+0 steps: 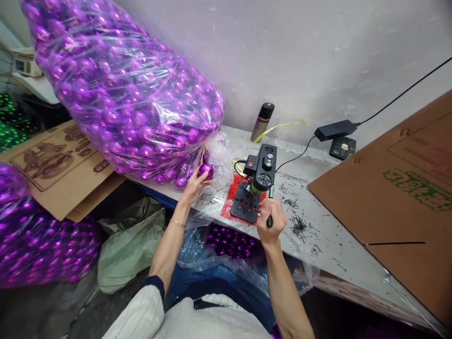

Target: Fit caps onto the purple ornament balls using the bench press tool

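Fingers of the left hand (196, 184) were partly curled around a purple ball (205, 171), which lay at their tips beside the clear bag (141, 94); the right fist (271, 217) gripped a black handle (270, 221).

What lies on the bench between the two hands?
From left hand to right hand: littered bench top, red plastic sheet, then the black slotted plate on it, seen in the head view.
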Action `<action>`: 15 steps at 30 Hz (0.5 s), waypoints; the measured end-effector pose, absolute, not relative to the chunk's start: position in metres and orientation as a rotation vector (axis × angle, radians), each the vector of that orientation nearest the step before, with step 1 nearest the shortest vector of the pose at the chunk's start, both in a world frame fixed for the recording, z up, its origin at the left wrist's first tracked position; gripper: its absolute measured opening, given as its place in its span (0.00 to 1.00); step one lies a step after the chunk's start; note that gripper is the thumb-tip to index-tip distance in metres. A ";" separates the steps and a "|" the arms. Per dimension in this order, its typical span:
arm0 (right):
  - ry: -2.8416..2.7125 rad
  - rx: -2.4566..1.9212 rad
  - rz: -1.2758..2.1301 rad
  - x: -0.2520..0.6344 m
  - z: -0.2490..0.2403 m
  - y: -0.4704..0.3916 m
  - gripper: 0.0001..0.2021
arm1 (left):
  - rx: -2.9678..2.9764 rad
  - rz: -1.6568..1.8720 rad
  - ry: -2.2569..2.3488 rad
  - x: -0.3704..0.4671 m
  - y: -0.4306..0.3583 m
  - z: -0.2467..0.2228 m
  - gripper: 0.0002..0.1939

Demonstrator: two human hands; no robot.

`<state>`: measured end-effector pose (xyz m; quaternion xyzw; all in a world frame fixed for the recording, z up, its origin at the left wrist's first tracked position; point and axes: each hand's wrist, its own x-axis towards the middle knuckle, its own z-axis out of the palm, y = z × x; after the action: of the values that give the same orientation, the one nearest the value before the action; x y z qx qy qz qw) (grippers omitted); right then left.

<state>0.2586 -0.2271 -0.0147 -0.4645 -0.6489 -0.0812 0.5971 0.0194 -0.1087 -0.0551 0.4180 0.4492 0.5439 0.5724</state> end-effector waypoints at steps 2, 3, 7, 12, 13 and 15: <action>-1.506 -1.075 -0.194 0.259 -0.010 -0.227 0.12 | 0.771 1.202 0.897 0.027 -0.136 -0.059 0.25; -1.509 -1.076 -0.200 0.259 -0.007 -0.226 0.12 | 0.694 1.172 0.856 0.033 -0.148 -0.062 0.24; -1.548 -1.092 -0.235 0.263 0.006 -0.225 0.11 | 0.585 1.121 0.806 0.064 -0.180 -0.073 0.26; -1.613 -1.077 -0.276 0.267 0.015 -0.224 0.11 | 0.740 1.020 0.928 0.099 -0.179 -0.084 0.29; -1.617 -1.076 -0.283 0.267 0.015 -0.224 0.11 | 0.831 1.022 0.974 0.104 -0.177 -0.086 0.29; -1.619 -1.086 -0.290 0.267 0.014 -0.225 0.11 | 1.038 1.046 1.065 0.114 -0.173 -0.088 0.29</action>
<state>0.2666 -0.2250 0.0138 -0.4593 -0.6848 -0.1225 0.5523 0.1136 -0.1727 -0.0885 0.4506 0.4622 0.4538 0.6143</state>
